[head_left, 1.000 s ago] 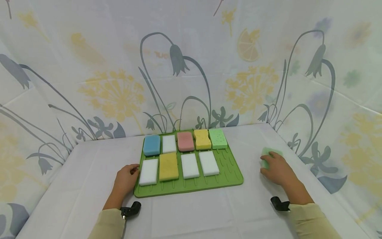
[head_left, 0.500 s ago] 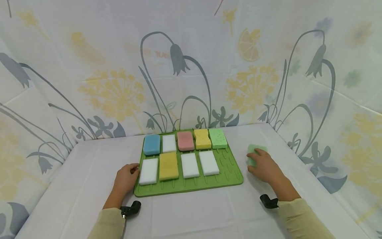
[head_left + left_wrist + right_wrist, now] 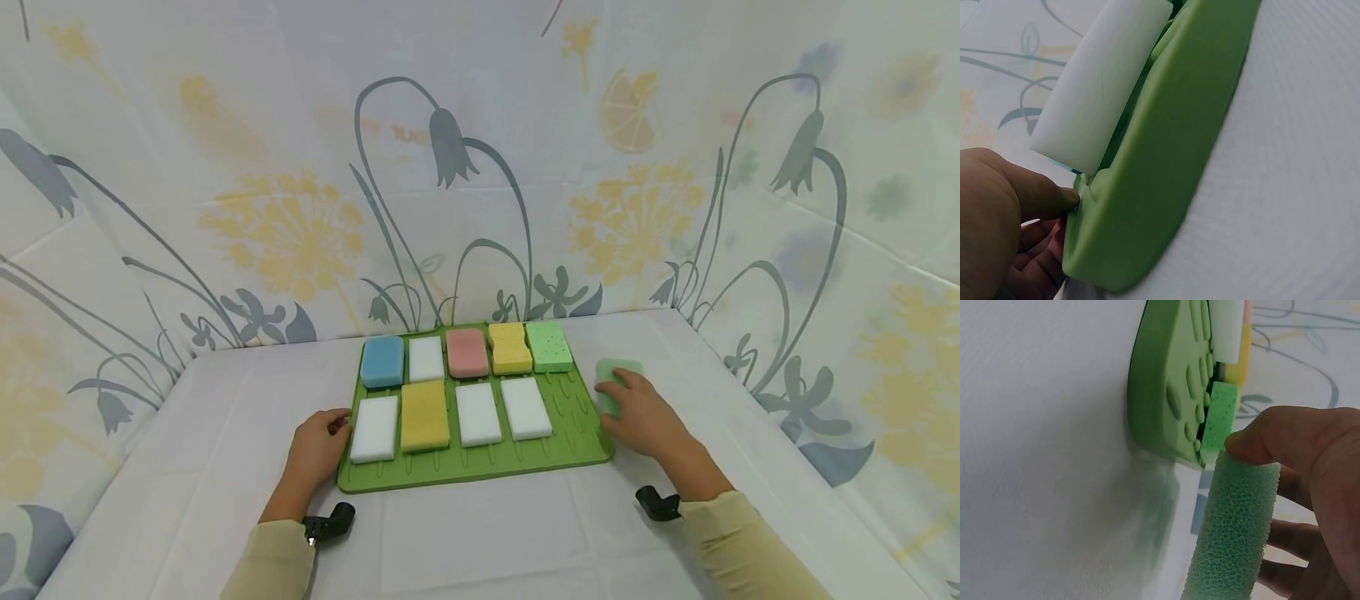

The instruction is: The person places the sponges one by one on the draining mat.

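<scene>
A green ridged mat (image 3: 577, 429) lies on the white cloth and bears two rows of sponges. At its left edge my left hand (image 3: 318, 450) pinches the rim, thumb on top and fingers against the side, as the left wrist view shows. Beside that hand lies a white sponge (image 3: 374, 428). My right hand (image 3: 641, 417) holds a pale green, open-pored sponge (image 3: 1235, 528) between thumb and fingers, just off the mat's right edge. In the right wrist view this sponge hangs above the cloth, and a speckled green sponge (image 3: 1219, 415) sits on the mat beyond it.
Across the back row stand a blue sponge (image 3: 382, 362), a white one, a pink sponge (image 3: 467, 352) and a notched yellow sponge (image 3: 510, 348). A plain yellow sponge (image 3: 424, 416) and two white ones share the front row. Patterned cloth (image 3: 480, 208) walls surround the table.
My right hand has moved left with the pale green sponge, from the far right of the cloth to the mat's right edge. The left hand has stayed put.
</scene>
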`<state>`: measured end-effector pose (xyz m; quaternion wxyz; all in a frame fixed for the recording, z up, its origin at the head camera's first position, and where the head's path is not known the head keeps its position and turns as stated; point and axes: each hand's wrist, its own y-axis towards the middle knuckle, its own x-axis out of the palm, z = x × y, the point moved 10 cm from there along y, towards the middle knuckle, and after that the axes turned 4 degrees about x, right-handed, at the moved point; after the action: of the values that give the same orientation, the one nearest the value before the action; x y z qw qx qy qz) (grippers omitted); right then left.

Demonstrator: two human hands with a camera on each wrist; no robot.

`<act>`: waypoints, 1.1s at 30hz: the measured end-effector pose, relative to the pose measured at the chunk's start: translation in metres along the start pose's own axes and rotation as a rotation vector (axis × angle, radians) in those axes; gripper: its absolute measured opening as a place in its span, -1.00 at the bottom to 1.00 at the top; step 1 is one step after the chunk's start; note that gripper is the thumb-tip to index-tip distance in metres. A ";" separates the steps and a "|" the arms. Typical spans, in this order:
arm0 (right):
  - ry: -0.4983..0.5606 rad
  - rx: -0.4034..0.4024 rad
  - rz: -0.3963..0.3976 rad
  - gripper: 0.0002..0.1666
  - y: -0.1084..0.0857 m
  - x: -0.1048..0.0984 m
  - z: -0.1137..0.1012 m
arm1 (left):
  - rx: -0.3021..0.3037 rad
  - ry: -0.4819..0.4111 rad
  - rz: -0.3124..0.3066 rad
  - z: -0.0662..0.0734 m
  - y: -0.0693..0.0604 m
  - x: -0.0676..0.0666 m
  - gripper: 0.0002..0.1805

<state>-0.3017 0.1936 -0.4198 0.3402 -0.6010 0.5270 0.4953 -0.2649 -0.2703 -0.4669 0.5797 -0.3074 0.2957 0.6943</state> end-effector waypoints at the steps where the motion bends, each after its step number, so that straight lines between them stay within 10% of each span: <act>1: 0.001 -0.007 0.000 -0.47 0.000 0.001 -0.002 | 0.000 -0.001 0.000 0.000 0.000 0.000 -0.62; 33: 0.036 -0.181 -0.046 -0.49 0.003 0.029 -0.054 | -0.008 0.007 -0.002 -0.001 0.000 0.001 -0.60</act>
<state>-0.2933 0.1336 -0.4320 0.2864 -0.6499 0.4722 0.5222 -0.2646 -0.2706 -0.4687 0.5781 -0.3123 0.2947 0.6938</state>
